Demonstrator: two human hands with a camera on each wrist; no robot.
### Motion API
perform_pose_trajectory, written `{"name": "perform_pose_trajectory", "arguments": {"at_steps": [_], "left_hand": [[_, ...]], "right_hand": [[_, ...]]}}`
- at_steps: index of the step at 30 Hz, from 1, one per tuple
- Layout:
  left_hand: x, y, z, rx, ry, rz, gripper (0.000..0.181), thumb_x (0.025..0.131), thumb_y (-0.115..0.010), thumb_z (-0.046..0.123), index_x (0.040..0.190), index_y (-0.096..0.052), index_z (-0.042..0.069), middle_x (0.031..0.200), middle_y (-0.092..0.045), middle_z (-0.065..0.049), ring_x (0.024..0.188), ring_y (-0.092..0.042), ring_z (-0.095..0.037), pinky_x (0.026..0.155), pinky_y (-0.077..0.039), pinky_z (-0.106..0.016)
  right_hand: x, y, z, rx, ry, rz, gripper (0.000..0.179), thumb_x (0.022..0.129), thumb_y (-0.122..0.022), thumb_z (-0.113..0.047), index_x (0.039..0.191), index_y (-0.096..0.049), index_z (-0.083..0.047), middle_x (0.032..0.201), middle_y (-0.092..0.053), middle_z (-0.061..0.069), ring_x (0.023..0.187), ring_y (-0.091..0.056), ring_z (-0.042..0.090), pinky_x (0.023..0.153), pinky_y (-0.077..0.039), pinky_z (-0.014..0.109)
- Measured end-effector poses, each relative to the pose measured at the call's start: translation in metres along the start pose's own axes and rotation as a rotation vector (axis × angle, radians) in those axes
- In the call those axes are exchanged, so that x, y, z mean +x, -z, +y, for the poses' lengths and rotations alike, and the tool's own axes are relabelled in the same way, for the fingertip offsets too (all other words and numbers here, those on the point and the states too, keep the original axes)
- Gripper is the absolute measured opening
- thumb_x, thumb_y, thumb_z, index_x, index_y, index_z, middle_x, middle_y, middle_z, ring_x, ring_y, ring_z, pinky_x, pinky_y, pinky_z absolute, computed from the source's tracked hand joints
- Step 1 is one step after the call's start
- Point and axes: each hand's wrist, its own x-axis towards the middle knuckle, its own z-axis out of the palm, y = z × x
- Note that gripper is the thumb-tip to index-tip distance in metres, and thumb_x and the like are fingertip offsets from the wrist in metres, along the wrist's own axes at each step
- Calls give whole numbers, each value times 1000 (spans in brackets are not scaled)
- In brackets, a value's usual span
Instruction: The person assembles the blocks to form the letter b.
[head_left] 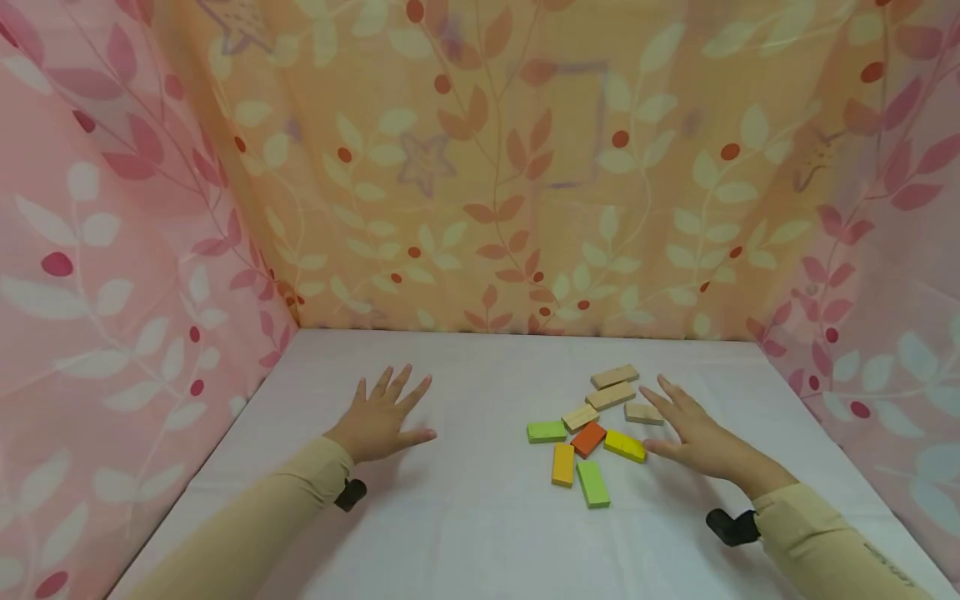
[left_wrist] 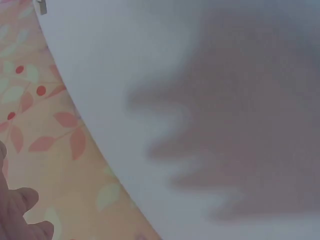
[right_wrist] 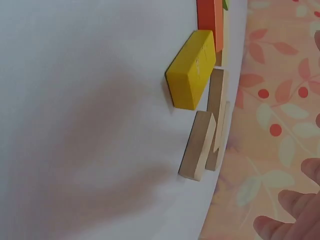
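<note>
My left hand (head_left: 377,423) hovers over the left part of the white table with its fingers spread, holding nothing; its shadow falls below it in the left wrist view. Over on the right, my right hand (head_left: 703,437) is also spread and holds nothing. Its thumb is nearest to a yellow block (head_left: 625,446), and its fingertips are near a plain wooden block (head_left: 643,414). Around these lie a red-orange block (head_left: 588,439), an orange block (head_left: 563,465), a green block (head_left: 593,484), another green block (head_left: 547,432) and further plain wooden blocks (head_left: 611,396).
The white table (head_left: 465,533) ends at an orange leaf-patterned cloth (head_left: 480,250) at the back. Pink patterned cloths hang on the left (head_left: 112,333) and right (head_left: 885,317). A dark wrist device (head_left: 733,527) shows below the right sleeve, another (head_left: 350,495) at the left.
</note>
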Motion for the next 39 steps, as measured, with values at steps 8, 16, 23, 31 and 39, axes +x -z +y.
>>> {"name": "perform_pose_trajectory", "arguments": {"at_steps": [8,16,23,31,39], "left_hand": [[8,-11,11,-47,-37,25,84,80,-32,75,147,-13,27,151,-14,-13,136,-15,-38,101,-15,-63],[20,-11,29,-310,-35,16,81,81,-53,62,146,-20,27,151,-16,-9,135,-21,-32,103,-26,-50],[27,-12,57,-471,-50,-3,77,81,-63,47,144,-26,23,148,-23,-10,124,-39,-28,99,-33,-44],[44,-22,86,-527,-48,-19,73,82,-65,42,143,-31,21,143,-33,-7,124,-40,-23,99,-35,-40],[58,-37,113,-680,-56,-56,58,82,-67,35,132,-47,14,127,-50,-6,110,-52,-23,86,-45,-33]], "right_hand": [[0,-11,-3,74,4,16,80,83,-62,-43,146,-19,-18,150,-6,18,130,-14,47,90,-20,70],[5,-16,-8,138,15,35,77,85,-61,-42,146,-18,-23,150,-9,17,131,-15,46,91,-24,68],[10,-24,-14,204,14,45,73,85,-63,-34,144,-23,-22,146,-20,17,130,-22,42,91,-28,65],[10,-33,-19,239,20,53,63,85,-63,-33,139,-33,-20,137,-34,12,121,-39,39,87,-37,61],[9,-45,-19,262,47,69,50,87,-62,-29,131,-44,-13,129,-44,10,112,-48,34,87,-42,51]]}}
